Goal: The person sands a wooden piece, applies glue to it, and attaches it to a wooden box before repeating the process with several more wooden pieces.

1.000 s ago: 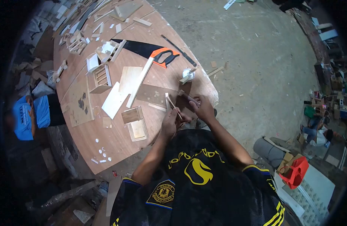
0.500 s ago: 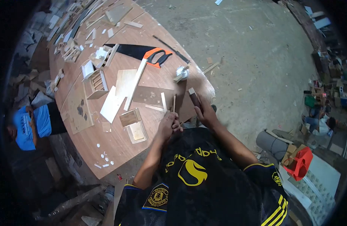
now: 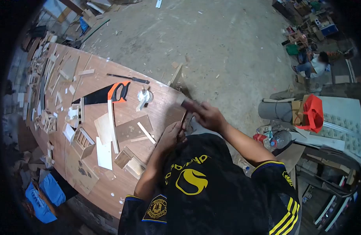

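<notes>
My left hand point(image 3: 173, 134) is closed around a thin wooden strip point(image 3: 184, 116), which stands up from the fist near the table edge. In my right hand point(image 3: 210, 118) is a dark brown, block-like tool with a pale end point(image 3: 191, 105), blurred by motion; its exact kind I cannot tell. The tool overlaps the top of the strip in this view. Left of my hands, two pale wooden strips point(image 3: 146, 132) lie near a flat brown board point(image 3: 134, 128). A small open wooden box point(image 3: 130, 161) sits beside my left forearm.
A handsaw with an orange and black handle point(image 3: 118, 92) lies across the table point(image 3: 157, 91), near a white container point(image 3: 144, 96) and a dark narrow tool point(image 3: 128, 78). Small wooden pieces crowd the far left. A person in blue point(image 3: 45, 197) is at left; another person point(image 3: 316, 64) sits far right.
My view has turned, shifting the table left. My right hand has brought the dark tool across to the strip in my left hand, its fingers now wrapped around the tool.
</notes>
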Demonstrator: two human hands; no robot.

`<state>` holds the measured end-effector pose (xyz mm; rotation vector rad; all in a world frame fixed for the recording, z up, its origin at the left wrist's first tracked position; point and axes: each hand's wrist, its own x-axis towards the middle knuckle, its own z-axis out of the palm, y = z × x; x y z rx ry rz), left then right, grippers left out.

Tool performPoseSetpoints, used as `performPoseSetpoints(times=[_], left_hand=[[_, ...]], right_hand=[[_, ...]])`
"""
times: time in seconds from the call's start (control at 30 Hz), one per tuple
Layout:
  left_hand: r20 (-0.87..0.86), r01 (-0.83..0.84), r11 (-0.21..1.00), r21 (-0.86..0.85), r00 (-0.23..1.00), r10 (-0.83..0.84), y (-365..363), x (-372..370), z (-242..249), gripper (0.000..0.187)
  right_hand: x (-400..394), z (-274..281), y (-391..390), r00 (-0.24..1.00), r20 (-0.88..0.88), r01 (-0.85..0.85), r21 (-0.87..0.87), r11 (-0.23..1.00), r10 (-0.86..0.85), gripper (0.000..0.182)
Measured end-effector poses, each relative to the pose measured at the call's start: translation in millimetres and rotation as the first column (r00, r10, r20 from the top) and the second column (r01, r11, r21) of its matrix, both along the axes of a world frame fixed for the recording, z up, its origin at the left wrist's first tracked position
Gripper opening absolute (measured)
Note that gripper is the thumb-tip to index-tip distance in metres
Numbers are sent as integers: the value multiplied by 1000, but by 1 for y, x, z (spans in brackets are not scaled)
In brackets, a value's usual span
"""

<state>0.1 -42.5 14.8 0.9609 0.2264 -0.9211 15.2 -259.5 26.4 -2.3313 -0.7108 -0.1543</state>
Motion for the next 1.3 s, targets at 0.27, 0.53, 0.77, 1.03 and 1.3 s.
performPoseSetpoints(times=[0.27,0.53,0.77,1.03,1.3], left_hand=[[-73,-7,1000,-27,997,6,1,10,3,29],[40,76,997,33,996,-77,15,6,-18,32],[173,-30,965,260,985,-16,47,-11,-40,30],[288,-185,883,432,956,60,84,-31,-41,40],[415,-157,867,472,908,-61,63,-21,-29,40]], right_hand=[[3,1,-11,928,-30,371,98,923,-370,54],[31,-57,-11,894,-113,376,-334,864,-433,48],[31,-94,65,917,-331,186,-139,973,-223,45],[46,-89,87,995,70,95,-372,924,-74,53],[52,-31,76,415,-836,-110,345,932,359,28]])
